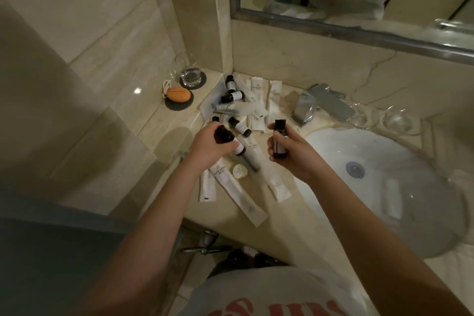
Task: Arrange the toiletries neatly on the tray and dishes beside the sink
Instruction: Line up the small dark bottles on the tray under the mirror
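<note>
I see my left hand (pixel 210 148) gripping a tilted dark bottle (pixel 225 136) over the counter (pixel 289 215) and my right hand (pixel 295 155) holding an upright dark bottle (pixel 279 136) beside the sink (pixel 384 156), with white packets (pixel 256 100) and small bottles (pixel 233 96) scattered behind them.

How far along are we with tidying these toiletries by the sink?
Early. Done: only the orange soap sits on its dark dish. In hand: the left hand grips a tilted dark bottle; the right hand holds an upright dark bottle. Left: small bottles lie toppled in the corner and white sachets are strewn over the counter, none lined up.
</note>
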`<action>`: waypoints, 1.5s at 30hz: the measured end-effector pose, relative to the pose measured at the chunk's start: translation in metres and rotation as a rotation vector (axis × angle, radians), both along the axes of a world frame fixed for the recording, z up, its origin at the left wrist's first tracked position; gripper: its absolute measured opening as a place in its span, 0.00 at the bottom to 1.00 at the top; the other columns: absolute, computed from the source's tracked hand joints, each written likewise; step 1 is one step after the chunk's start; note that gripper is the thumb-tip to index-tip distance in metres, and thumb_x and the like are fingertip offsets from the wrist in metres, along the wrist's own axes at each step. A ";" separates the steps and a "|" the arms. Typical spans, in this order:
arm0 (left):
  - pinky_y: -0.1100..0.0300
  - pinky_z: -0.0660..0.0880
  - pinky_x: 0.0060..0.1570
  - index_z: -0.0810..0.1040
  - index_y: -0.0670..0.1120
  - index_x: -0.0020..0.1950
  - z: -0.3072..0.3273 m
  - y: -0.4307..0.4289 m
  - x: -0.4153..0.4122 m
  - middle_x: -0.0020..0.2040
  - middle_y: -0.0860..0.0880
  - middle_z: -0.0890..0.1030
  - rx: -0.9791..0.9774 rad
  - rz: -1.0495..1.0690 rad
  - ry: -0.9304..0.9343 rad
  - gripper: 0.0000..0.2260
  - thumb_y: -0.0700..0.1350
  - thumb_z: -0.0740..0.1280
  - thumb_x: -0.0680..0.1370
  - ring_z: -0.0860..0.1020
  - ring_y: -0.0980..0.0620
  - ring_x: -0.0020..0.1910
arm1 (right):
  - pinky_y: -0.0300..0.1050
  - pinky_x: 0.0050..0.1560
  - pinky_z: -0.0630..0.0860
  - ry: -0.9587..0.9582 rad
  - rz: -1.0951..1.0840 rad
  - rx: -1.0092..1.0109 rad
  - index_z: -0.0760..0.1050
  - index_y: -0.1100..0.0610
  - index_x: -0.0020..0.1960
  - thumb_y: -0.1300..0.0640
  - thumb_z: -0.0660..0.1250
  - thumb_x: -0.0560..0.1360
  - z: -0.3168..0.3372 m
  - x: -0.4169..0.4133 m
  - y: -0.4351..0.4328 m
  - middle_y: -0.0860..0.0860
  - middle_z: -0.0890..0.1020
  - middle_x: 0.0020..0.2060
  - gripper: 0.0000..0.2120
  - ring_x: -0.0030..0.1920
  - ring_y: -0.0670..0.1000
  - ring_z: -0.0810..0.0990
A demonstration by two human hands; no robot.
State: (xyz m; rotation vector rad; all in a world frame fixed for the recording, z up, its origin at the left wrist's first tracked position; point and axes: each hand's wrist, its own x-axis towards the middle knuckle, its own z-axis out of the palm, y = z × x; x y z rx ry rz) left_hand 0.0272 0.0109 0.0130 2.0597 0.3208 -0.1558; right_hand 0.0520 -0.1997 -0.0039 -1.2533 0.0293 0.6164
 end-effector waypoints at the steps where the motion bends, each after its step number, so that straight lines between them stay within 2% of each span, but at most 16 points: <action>1: 0.57 0.73 0.52 0.74 0.46 0.54 0.002 -0.003 0.003 0.52 0.49 0.78 -0.026 -0.019 0.002 0.14 0.45 0.73 0.71 0.77 0.51 0.52 | 0.43 0.40 0.71 0.005 -0.027 -0.007 0.72 0.52 0.57 0.57 0.58 0.80 0.003 -0.001 -0.003 0.52 0.75 0.37 0.08 0.37 0.50 0.74; 5: 0.58 0.72 0.50 0.73 0.44 0.54 0.009 -0.028 0.014 0.50 0.49 0.77 -0.117 -0.136 0.030 0.11 0.46 0.68 0.75 0.76 0.52 0.49 | 0.44 0.41 0.71 0.009 -0.161 -0.095 0.72 0.54 0.57 0.51 0.56 0.81 0.012 -0.006 -0.024 0.52 0.76 0.38 0.10 0.37 0.51 0.75; 9: 0.60 0.73 0.46 0.71 0.42 0.54 0.009 -0.070 0.025 0.45 0.48 0.76 -0.168 -0.267 0.061 0.10 0.47 0.64 0.78 0.75 0.56 0.38 | 0.45 0.41 0.73 0.008 -0.339 -0.175 0.70 0.55 0.54 0.54 0.56 0.81 0.012 -0.017 -0.062 0.53 0.78 0.37 0.07 0.36 0.52 0.76; 16: 0.58 0.70 0.41 0.71 0.42 0.51 -0.003 -0.173 0.043 0.40 0.48 0.74 -0.153 -0.395 0.084 0.09 0.48 0.62 0.79 0.73 0.53 0.34 | 0.45 0.42 0.71 0.048 -0.577 -0.132 0.72 0.57 0.48 0.60 0.61 0.79 0.011 -0.038 -0.162 0.54 0.79 0.36 0.02 0.36 0.51 0.78; 18: 0.57 0.70 0.41 0.70 0.43 0.50 -0.004 -0.208 0.046 0.41 0.47 0.74 -0.152 -0.405 0.089 0.09 0.49 0.61 0.79 0.72 0.53 0.33 | 0.40 0.42 0.73 0.038 -0.630 -0.153 0.73 0.56 0.47 0.62 0.62 0.78 0.011 -0.041 -0.195 0.53 0.79 0.37 0.03 0.37 0.48 0.80; 20: 0.61 0.69 0.37 0.69 0.43 0.48 -0.004 -0.242 0.050 0.40 0.47 0.74 -0.109 -0.452 0.079 0.09 0.49 0.61 0.79 0.72 0.53 0.32 | 0.37 0.41 0.73 0.021 -0.665 -0.197 0.75 0.55 0.47 0.63 0.63 0.77 0.012 -0.042 -0.228 0.53 0.79 0.40 0.04 0.40 0.48 0.79; 22: 0.63 0.66 0.33 0.69 0.44 0.46 -0.002 -0.275 0.055 0.38 0.49 0.73 -0.052 -0.506 0.052 0.08 0.48 0.62 0.79 0.72 0.54 0.32 | 0.41 0.46 0.71 0.007 -0.688 -0.275 0.77 0.54 0.48 0.62 0.65 0.75 0.014 -0.042 -0.259 0.53 0.79 0.43 0.05 0.44 0.49 0.76; 24: 0.63 0.67 0.34 0.71 0.44 0.46 -0.001 -0.305 0.063 0.40 0.48 0.74 -0.025 -0.546 0.009 0.07 0.47 0.64 0.78 0.72 0.52 0.34 | 0.43 0.48 0.71 -0.003 -0.715 -0.323 0.79 0.54 0.50 0.62 0.67 0.75 0.016 -0.039 -0.289 0.51 0.80 0.44 0.06 0.45 0.49 0.77; 26: 0.63 0.67 0.35 0.74 0.44 0.45 -0.001 -0.334 0.072 0.41 0.47 0.75 -0.008 -0.565 -0.033 0.06 0.45 0.68 0.75 0.73 0.49 0.37 | 0.41 0.46 0.73 -0.011 -0.756 -0.346 0.79 0.56 0.53 0.62 0.68 0.74 0.017 -0.031 -0.315 0.50 0.81 0.43 0.08 0.43 0.47 0.78; 29: 0.65 0.66 0.33 0.75 0.43 0.42 0.000 -0.374 0.090 0.35 0.50 0.74 0.039 -0.574 -0.090 0.06 0.43 0.72 0.72 0.71 0.50 0.36 | 0.37 0.41 0.71 -0.020 -0.796 -0.402 0.78 0.58 0.55 0.64 0.69 0.73 0.018 -0.016 -0.352 0.49 0.80 0.42 0.11 0.42 0.46 0.78; 31: 0.64 0.65 0.33 0.75 0.42 0.40 0.000 -0.400 0.104 0.34 0.48 0.74 0.074 -0.575 -0.143 0.08 0.42 0.73 0.71 0.70 0.49 0.36 | 0.36 0.40 0.70 -0.021 -0.820 -0.439 0.78 0.59 0.57 0.64 0.69 0.73 0.016 -0.002 -0.376 0.50 0.80 0.44 0.13 0.43 0.47 0.78; 34: 0.65 0.63 0.31 0.73 0.43 0.36 0.000 -0.438 0.129 0.33 0.46 0.73 0.121 -0.576 -0.177 0.10 0.42 0.73 0.70 0.68 0.50 0.33 | 0.38 0.43 0.71 -0.005 -0.846 -0.496 0.77 0.62 0.59 0.64 0.71 0.72 0.012 0.020 -0.408 0.53 0.79 0.48 0.16 0.49 0.50 0.77; 38: 0.71 0.64 0.26 0.67 0.48 0.29 -0.002 -0.486 0.159 0.27 0.52 0.67 0.163 -0.593 -0.172 0.17 0.40 0.73 0.70 0.64 0.57 0.27 | 0.42 0.48 0.71 -0.030 -0.896 -0.561 0.78 0.64 0.58 0.65 0.71 0.71 0.004 0.053 -0.443 0.56 0.80 0.47 0.16 0.48 0.51 0.77; 43: 0.67 0.62 0.26 0.73 0.45 0.34 -0.006 -0.539 0.190 0.30 0.52 0.70 0.185 -0.660 -0.147 0.11 0.43 0.73 0.71 0.68 0.53 0.32 | 0.42 0.48 0.71 -0.032 -0.949 -0.643 0.80 0.61 0.56 0.64 0.72 0.70 -0.006 0.076 -0.486 0.54 0.80 0.45 0.14 0.46 0.50 0.77; 45: 0.64 0.62 0.31 0.78 0.42 0.40 -0.007 -0.562 0.199 0.33 0.50 0.73 0.209 -0.697 -0.168 0.07 0.45 0.73 0.71 0.70 0.52 0.36 | 0.41 0.48 0.71 -0.040 -0.980 -0.670 0.80 0.60 0.56 0.63 0.72 0.70 -0.011 0.080 -0.505 0.52 0.80 0.44 0.14 0.46 0.49 0.77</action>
